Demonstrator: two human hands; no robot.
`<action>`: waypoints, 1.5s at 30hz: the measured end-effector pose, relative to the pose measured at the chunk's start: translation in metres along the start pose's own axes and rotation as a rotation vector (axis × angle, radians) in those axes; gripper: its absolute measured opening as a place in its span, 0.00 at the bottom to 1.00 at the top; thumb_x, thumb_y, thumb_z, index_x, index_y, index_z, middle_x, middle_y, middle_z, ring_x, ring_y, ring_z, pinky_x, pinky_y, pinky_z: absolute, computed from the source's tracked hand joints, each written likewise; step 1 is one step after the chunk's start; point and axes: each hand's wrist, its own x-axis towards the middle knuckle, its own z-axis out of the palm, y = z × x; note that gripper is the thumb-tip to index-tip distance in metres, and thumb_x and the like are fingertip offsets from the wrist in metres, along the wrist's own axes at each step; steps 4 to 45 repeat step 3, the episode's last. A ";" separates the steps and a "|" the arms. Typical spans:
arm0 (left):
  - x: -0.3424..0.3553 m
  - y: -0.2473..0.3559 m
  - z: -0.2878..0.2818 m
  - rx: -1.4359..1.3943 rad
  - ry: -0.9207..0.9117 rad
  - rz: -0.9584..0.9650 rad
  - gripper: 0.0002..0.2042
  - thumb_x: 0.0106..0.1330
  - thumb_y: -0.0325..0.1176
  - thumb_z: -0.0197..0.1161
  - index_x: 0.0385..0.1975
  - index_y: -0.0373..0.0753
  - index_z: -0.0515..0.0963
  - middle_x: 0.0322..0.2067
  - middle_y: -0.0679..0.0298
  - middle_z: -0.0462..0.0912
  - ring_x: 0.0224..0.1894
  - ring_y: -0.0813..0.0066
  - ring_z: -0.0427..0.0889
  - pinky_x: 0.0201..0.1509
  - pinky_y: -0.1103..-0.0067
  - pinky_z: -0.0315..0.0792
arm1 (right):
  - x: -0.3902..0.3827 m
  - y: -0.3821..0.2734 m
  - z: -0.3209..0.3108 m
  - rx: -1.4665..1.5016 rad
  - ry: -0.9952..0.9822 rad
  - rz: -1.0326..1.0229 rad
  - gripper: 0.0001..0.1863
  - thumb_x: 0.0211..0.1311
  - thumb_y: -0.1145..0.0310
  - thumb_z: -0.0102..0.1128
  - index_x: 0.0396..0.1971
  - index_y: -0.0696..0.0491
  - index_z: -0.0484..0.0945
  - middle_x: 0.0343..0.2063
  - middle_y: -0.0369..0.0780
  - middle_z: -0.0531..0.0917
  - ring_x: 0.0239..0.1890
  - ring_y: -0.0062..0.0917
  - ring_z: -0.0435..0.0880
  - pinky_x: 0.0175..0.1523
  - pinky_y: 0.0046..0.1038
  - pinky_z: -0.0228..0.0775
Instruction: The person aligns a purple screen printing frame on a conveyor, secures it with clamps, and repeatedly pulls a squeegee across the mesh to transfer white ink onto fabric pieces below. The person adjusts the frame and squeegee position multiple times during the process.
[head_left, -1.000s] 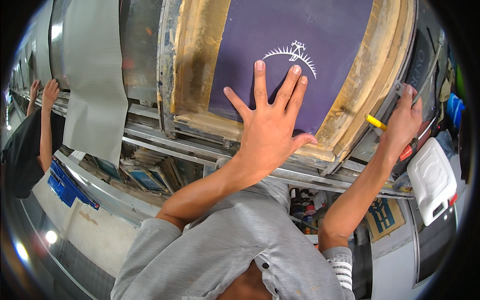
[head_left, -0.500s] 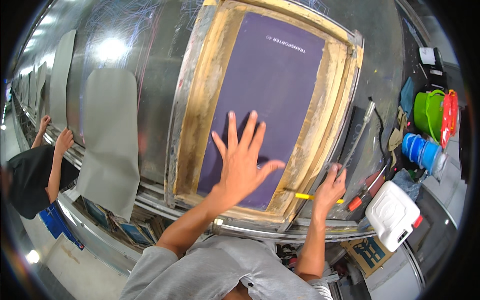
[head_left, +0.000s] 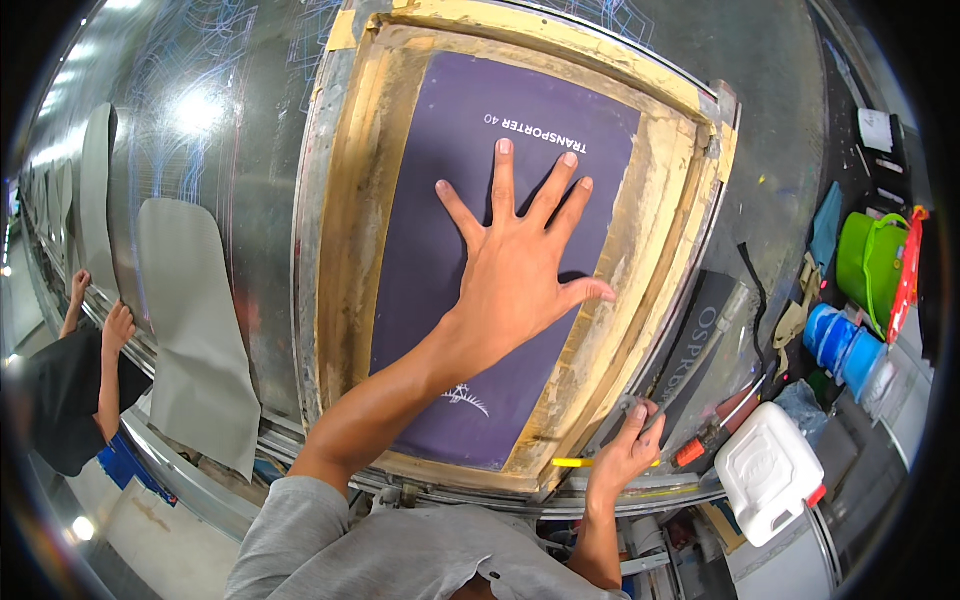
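Note:
A wood-edged printing screen [head_left: 660,250] lies on the table before me, with a purple panel [head_left: 420,270] in its middle. White lettering stands near the panel's far end and a small white drawing [head_left: 465,400] near its close end. Palm down, fingers spread, my left hand [head_left: 515,270] is over the panel; whether it presses on it I cannot tell. My right hand [head_left: 630,440], beside the screen's near right corner, closes around a long thin grey tool [head_left: 690,365] slanting away to the right. A yellow stick [head_left: 572,463] passes by that hand; whether I grip it is unclear.
Grey sheet pieces [head_left: 195,310] lie at left, where another person's hands [head_left: 118,325] touch one. At right are a dark lettered strip [head_left: 695,320], a red-handled screwdriver [head_left: 690,452], a white jug [head_left: 768,470], a green bucket [head_left: 865,260] and blue tubs [head_left: 845,340].
My left hand has moved farther up the purple panel, uncovering the white drawing. My right hand has come slightly nearer with the grey tool. The whole view has shifted a little.

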 end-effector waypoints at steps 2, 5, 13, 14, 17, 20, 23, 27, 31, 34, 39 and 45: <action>0.001 -0.001 -0.001 -0.001 -0.024 -0.001 0.53 0.49 0.72 0.68 0.72 0.43 0.67 0.79 0.65 0.52 0.79 0.30 0.34 0.59 0.16 0.34 | 0.000 0.000 0.002 0.022 0.019 0.000 0.14 0.79 0.67 0.51 0.41 0.65 0.76 0.29 0.43 0.81 0.29 0.29 0.75 0.38 0.33 0.69; 0.002 -0.001 -0.001 0.011 -0.052 -0.005 0.53 0.48 0.73 0.67 0.73 0.46 0.67 0.79 0.65 0.51 0.79 0.32 0.32 0.60 0.17 0.33 | 0.000 0.001 0.001 0.015 0.001 0.012 0.15 0.79 0.65 0.51 0.42 0.65 0.76 0.30 0.44 0.82 0.30 0.30 0.76 0.39 0.32 0.69; 0.002 -0.001 -0.001 0.011 -0.052 -0.005 0.53 0.48 0.73 0.67 0.73 0.46 0.67 0.79 0.65 0.51 0.79 0.32 0.32 0.60 0.17 0.33 | 0.000 0.001 0.001 0.015 0.001 0.012 0.15 0.79 0.65 0.51 0.42 0.65 0.76 0.30 0.44 0.82 0.30 0.30 0.76 0.39 0.32 0.69; 0.002 -0.001 -0.001 0.011 -0.052 -0.005 0.53 0.48 0.73 0.67 0.73 0.46 0.67 0.79 0.65 0.51 0.79 0.32 0.32 0.60 0.17 0.33 | 0.000 0.001 0.001 0.015 0.001 0.012 0.15 0.79 0.65 0.51 0.42 0.65 0.76 0.30 0.44 0.82 0.30 0.30 0.76 0.39 0.32 0.69; 0.002 -0.001 -0.001 0.011 -0.052 -0.005 0.53 0.48 0.73 0.67 0.73 0.46 0.67 0.79 0.65 0.51 0.79 0.32 0.32 0.60 0.17 0.33 | 0.000 0.001 0.001 0.015 0.001 0.012 0.15 0.79 0.65 0.51 0.42 0.65 0.76 0.30 0.44 0.82 0.30 0.30 0.76 0.39 0.32 0.69; 0.002 -0.001 -0.001 0.011 -0.052 -0.005 0.53 0.48 0.73 0.67 0.73 0.46 0.67 0.79 0.65 0.51 0.79 0.32 0.32 0.60 0.17 0.33 | 0.000 0.001 0.001 0.015 0.001 0.012 0.15 0.79 0.65 0.51 0.42 0.65 0.76 0.30 0.44 0.82 0.30 0.30 0.76 0.39 0.32 0.69; 0.002 -0.001 -0.001 0.011 -0.052 -0.005 0.53 0.48 0.73 0.67 0.73 0.46 0.67 0.79 0.65 0.51 0.79 0.32 0.32 0.60 0.17 0.33 | 0.000 0.001 0.001 0.015 0.001 0.012 0.15 0.79 0.65 0.51 0.42 0.65 0.76 0.30 0.44 0.82 0.30 0.30 0.76 0.39 0.32 0.69; 0.002 -0.001 -0.001 0.011 -0.052 -0.005 0.53 0.48 0.73 0.67 0.73 0.46 0.67 0.79 0.65 0.51 0.79 0.32 0.32 0.60 0.17 0.33 | 0.000 0.001 0.001 0.015 0.001 0.012 0.15 0.79 0.65 0.51 0.42 0.65 0.76 0.30 0.44 0.82 0.30 0.30 0.76 0.39 0.32 0.69; 0.002 -0.001 -0.001 0.011 -0.052 -0.005 0.53 0.48 0.73 0.67 0.73 0.46 0.67 0.79 0.65 0.51 0.79 0.32 0.32 0.60 0.17 0.33 | 0.000 0.001 0.001 0.015 0.001 0.012 0.15 0.79 0.65 0.51 0.42 0.65 0.76 0.30 0.44 0.82 0.30 0.30 0.76 0.39 0.32 0.69; 0.002 -0.001 -0.001 0.011 -0.052 -0.005 0.53 0.48 0.73 0.67 0.73 0.46 0.67 0.79 0.65 0.51 0.79 0.32 0.32 0.60 0.17 0.33 | 0.000 0.001 0.001 0.015 0.001 0.012 0.15 0.79 0.65 0.51 0.42 0.65 0.76 0.30 0.44 0.82 0.30 0.30 0.76 0.39 0.32 0.69; 0.002 -0.001 -0.001 0.011 -0.052 -0.005 0.53 0.48 0.73 0.67 0.73 0.46 0.67 0.79 0.65 0.51 0.79 0.32 0.32 0.60 0.17 0.33 | 0.000 0.001 0.001 0.015 0.001 0.012 0.15 0.79 0.65 0.51 0.42 0.65 0.76 0.30 0.44 0.82 0.30 0.30 0.76 0.39 0.32 0.69; 0.002 -0.001 -0.001 0.011 -0.052 -0.005 0.53 0.48 0.73 0.67 0.73 0.46 0.67 0.79 0.65 0.51 0.79 0.32 0.32 0.60 0.17 0.33 | 0.000 0.001 0.001 0.015 0.001 0.012 0.15 0.79 0.65 0.51 0.42 0.65 0.76 0.30 0.44 0.82 0.30 0.30 0.76 0.39 0.32 0.69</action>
